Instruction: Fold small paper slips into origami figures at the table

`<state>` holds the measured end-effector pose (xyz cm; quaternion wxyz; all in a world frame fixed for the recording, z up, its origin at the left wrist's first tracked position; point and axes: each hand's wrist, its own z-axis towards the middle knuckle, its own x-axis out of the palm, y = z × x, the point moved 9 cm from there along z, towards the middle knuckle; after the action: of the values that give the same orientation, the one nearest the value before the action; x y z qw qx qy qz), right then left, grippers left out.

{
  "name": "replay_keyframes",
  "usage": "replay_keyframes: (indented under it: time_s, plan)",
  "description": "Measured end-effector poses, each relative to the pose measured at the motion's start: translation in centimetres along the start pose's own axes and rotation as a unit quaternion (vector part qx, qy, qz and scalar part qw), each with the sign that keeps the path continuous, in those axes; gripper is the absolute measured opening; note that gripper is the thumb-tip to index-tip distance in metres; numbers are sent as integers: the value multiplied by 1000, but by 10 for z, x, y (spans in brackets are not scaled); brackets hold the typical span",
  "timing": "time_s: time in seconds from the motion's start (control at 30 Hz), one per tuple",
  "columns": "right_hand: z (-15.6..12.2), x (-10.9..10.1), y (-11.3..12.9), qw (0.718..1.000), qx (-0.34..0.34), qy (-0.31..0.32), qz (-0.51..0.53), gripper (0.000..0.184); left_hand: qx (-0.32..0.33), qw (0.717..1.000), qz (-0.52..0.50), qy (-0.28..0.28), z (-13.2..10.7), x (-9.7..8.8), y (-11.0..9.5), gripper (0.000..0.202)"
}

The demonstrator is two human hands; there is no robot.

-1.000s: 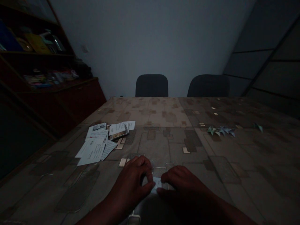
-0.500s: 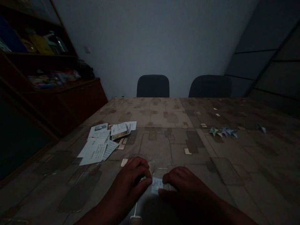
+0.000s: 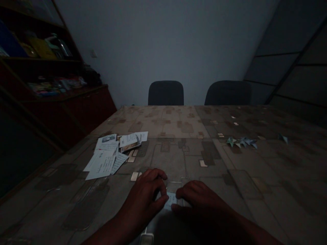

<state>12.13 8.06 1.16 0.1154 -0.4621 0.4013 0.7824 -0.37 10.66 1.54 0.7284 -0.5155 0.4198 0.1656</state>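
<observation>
My left hand [image 3: 146,195] and my right hand [image 3: 198,199] rest close together on the patterned table [image 3: 178,149] near its front edge. Both have curled fingers pinching a small pale piece of paper [image 3: 170,200] that lies between them on the table. Only a corner of the paper shows; the rest is hidden under my fingers. The light is dim.
A spread of white printed papers [image 3: 104,160] with a phone [image 3: 130,146] on top lies at the left. Several small folded paper shapes [image 3: 241,142] sit at the right, one more [image 3: 282,138] farther right. Two dark chairs [image 3: 166,92] stand behind the table, a wooden shelf unit [image 3: 51,81] at left.
Both hands stay on the small paper with only slight finger shifts. The view wobbled a little.
</observation>
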Motion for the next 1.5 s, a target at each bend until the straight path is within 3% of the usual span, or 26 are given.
replay_keyframes:
  time_s: [0.2,0.3,0.4,0.57,0.8,0.93,1.07,1.13,1.23,1.3,1.4,1.5]
  plan:
    - [-1,6,-7,1000,18,24,-8,18,40,999,34,5,-3,-2,-14,18]
    - [-1,8,-14,998,40,45,12,21,120,987,108,-16,-9,-1,-26,14]
    - [-1,9,-17,997,51,55,22,23,211,961,177,3,-21,11,-36,16]
    - [-1,15,-20,996,72,51,4,20,306,930,203,-17,-39,14,-42,17]
    - [-2,22,-19,995,67,77,-24,22,295,937,186,15,-42,10,-42,15]
    - [-4,22,-21,996,39,72,-40,23,312,925,217,-16,-50,15,-40,23]
    - [-5,9,0,995,-84,47,-29,13,293,928,227,-35,-52,24,-31,22]
    - [-5,-2,14,990,-133,37,6,19,291,931,218,-25,-52,26,-29,23]
    - [-1,-11,20,992,-114,37,44,25,293,932,211,-12,-54,26,-26,27]
    - [-1,-15,27,988,-148,9,33,25,291,933,210,-15,-56,24,-24,31]
    - [2,-10,22,990,-131,5,42,28,289,933,212,-9,-56,26,-21,35]
    - [3,-10,14,994,-98,-3,44,26,307,926,218,-17,-54,27,-24,27]
